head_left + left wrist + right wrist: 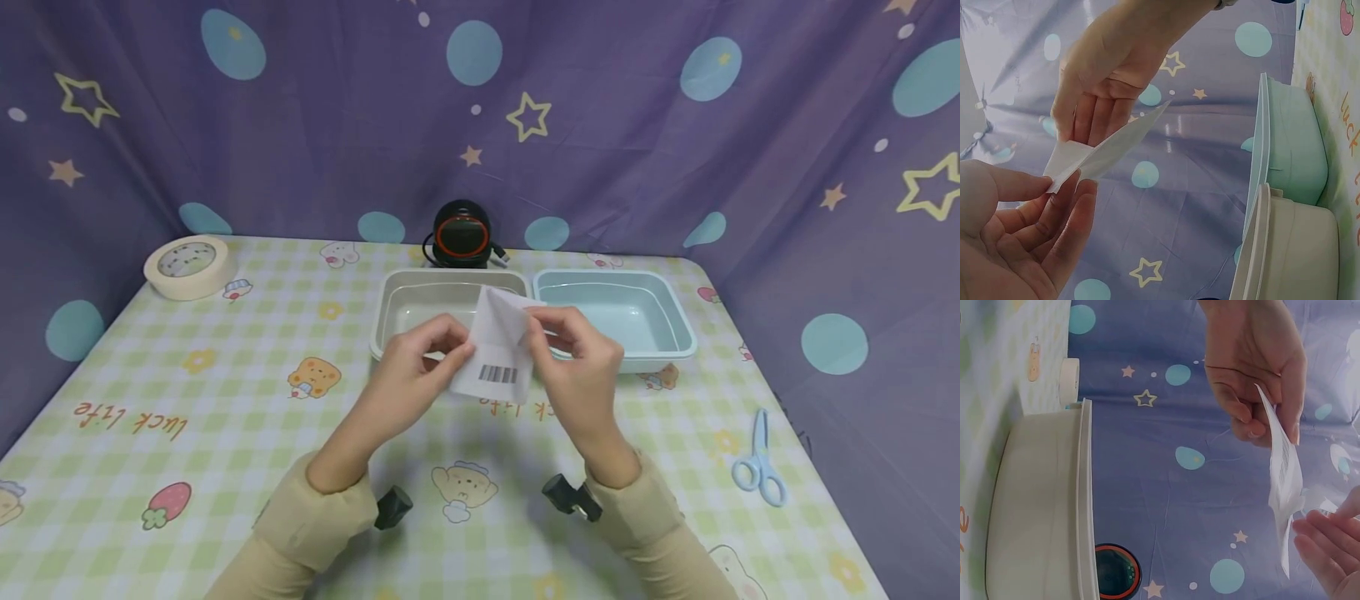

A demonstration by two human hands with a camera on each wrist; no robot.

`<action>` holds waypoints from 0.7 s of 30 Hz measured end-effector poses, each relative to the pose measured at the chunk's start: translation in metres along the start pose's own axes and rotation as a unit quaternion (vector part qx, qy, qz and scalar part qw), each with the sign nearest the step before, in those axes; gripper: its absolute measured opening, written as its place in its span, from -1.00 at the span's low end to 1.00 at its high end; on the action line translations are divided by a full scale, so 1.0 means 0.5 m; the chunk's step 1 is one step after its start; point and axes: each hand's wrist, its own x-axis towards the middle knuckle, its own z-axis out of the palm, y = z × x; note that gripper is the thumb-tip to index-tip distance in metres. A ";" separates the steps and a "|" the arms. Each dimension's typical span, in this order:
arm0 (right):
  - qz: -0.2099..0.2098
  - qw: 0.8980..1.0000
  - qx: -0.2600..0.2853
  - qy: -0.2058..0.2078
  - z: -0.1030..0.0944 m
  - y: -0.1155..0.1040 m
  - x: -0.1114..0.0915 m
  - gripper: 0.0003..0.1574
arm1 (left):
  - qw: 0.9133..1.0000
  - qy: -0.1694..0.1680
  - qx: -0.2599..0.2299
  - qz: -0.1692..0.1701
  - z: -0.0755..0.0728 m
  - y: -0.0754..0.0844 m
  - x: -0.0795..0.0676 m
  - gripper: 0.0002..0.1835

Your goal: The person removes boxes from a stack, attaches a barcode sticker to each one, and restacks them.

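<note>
A folded piece of white paper with a printed barcode is held up in front of the two trays in the head view. My left hand pinches its left edge between thumb and fingers. At the upper right corner, my right hand pinches a raised flap. The left wrist view shows the paper spread into two layers along a fold, the left hand below and the right hand above. Seen nearly edge-on in the right wrist view, the paper has its barcode side turned partly to the camera.
Behind the paper stand a beige tray and a light blue tray, side by side. A black round device with an orange ring and cable sits behind them. Tape roll lies far left, blue scissors at right.
</note>
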 end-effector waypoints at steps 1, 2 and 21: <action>0.008 1.000 0.004 0.004 -0.001 0.000 0.001 -0.95 | 1.000 0.001 -0.001 -0.003 0.000 0.000 0.000 -0.95; 0.016 1.000 0.009 0.008 -0.001 0.001 0.002 -0.95 | 1.000 0.001 -0.003 -0.006 -0.001 0.000 0.000 -0.95; 0.112 0.983 0.126 0.078 -0.026 0.007 0.022 -0.81 | 1.000 0.017 0.011 -0.021 -0.019 -0.005 0.005 -0.92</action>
